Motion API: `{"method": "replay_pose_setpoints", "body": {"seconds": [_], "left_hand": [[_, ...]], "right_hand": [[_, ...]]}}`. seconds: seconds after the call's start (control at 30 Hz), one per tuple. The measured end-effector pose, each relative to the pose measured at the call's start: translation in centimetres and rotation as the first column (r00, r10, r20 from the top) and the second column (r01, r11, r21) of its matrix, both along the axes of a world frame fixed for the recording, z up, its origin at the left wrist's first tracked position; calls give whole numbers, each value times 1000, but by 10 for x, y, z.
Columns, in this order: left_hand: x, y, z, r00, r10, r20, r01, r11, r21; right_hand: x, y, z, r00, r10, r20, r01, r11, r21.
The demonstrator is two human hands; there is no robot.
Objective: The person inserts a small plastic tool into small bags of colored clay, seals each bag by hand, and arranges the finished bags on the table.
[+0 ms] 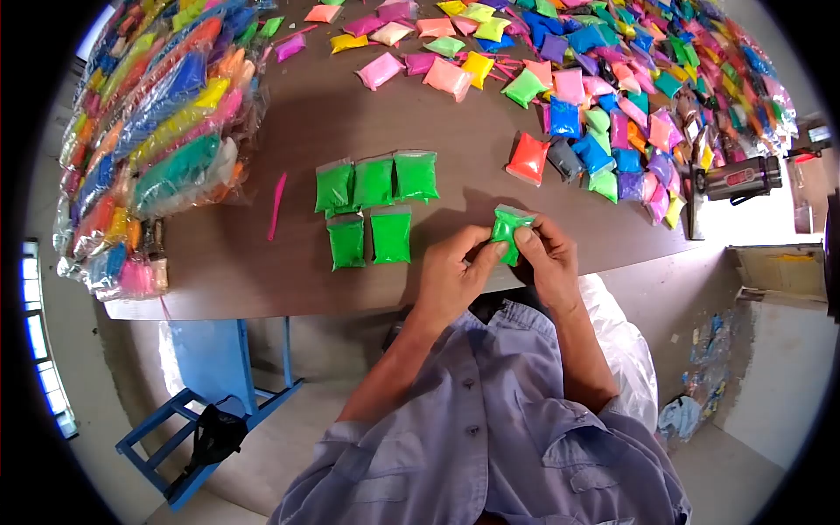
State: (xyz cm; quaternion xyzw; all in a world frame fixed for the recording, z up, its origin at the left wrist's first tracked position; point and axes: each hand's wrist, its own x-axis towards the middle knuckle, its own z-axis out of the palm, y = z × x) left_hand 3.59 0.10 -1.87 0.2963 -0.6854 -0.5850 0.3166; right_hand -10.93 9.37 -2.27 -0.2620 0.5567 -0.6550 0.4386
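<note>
Packet of bright green filling in clear plastic film (pixel 507 224), small and pillow-shaped, is pinched between two bare hands near the front edge of the smooth brown surface (pixel 302 122). By the left hand (pixel 451 271) it is held from eight o'clock, by the right hand (pixel 553 262) from four; each grip is closed on it at thumb and fingers. Its long axis is aligned roughly twelve to six, tipped slightly toward one. Whether the surface is touched by its underside cannot be told.

From this double grip, five matching flat green packets (pixel 389 227) are laid out between nine and ten o'clock, three in a back row and two in front, their long axes likewise near twelve-to-six; the left hand is placed nearer to them. Beyond, at nine, a slim pink stick (pixel 276 206) is seen. Toward twelve, a red-orange pillow-shaped packet (pixel 528 159) is set; between one and two, a heap of many-coloured packets (pixel 630 105) is spread.
</note>
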Motion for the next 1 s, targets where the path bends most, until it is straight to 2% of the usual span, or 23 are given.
{"method": "replay_pose_setpoints", "body": {"seconds": [0.1,0.13,0.17,0.2,0.23,0.3,0.47,0.53,0.6,0.63,0.7,0.83,0.93,1.0], "left_hand": [[-3,-1,8,1000,-22,-15,22,999,-32],[-4,-1,6,1000,-21,7,22,999,-44],[-5,0,2,1000,-7,-9,7,1000,29],[-4,-1,1,1000,10,-22,-7,995,101],[-2,-2,2,1000,11,3,-11,996,89],[0,-3,5,997,-17,69,7,989,149],[-4,1,4,988,20,155,-39,992,123],[-12,5,15,997,72,36,-79,963,260],[-13,3,17,996,79,51,-89,960,266],[-12,2,17,995,87,54,-98,954,282],[-12,1,11,990,117,74,-132,960,246],[-11,1,5,985,162,63,-172,966,195],[-13,6,11,976,186,112,-201,970,135],[-18,12,13,976,198,95,-212,961,177]], "right_hand": [[2,-2,-5,996,-88,4,89,994,-68],[-1,1,-7,999,-45,-30,44,997,-63],[-2,3,-8,998,-2,-64,-2,998,-57],[1,2,-8,997,-17,-74,12,998,-60],[2,1,-9,999,-16,-49,13,997,-72],[0,1,-8,993,19,-119,-26,998,-54],[0,1,4,988,-1,-154,-6,999,-42],[-4,2,1,988,-7,-157,2,999,-35],[-4,1,-5,931,-34,-364,0,996,-92],[-3,0,-6,937,-26,-348,-11,995,-102],[-1,-1,-2,915,-77,-396,3,983,-183],[-1,-1,2,927,-68,-368,30,994,-109],[-5,0,2,924,-78,-374,26,989,-144],[-7,1,-1,922,-63,-382,5,989,-150]]}}
